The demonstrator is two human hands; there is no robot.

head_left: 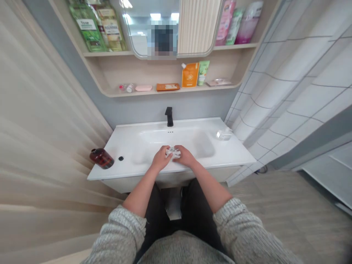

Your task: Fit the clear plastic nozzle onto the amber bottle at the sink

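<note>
A small clear and whitish object is held between both hands over the front edge of the white sink. My left hand grips its left side, with the thumb on its near side. Around its right side curl the fingers of my right hand. What exactly the object is cannot be made out. Behind the hands lies the basin, with a black faucet upright at its back.
On the counter's left stands a dark red bottle near a black round hole. A clear container sits at the right. Above, a shelf holds an orange pouch, a green tube and a pink case.
</note>
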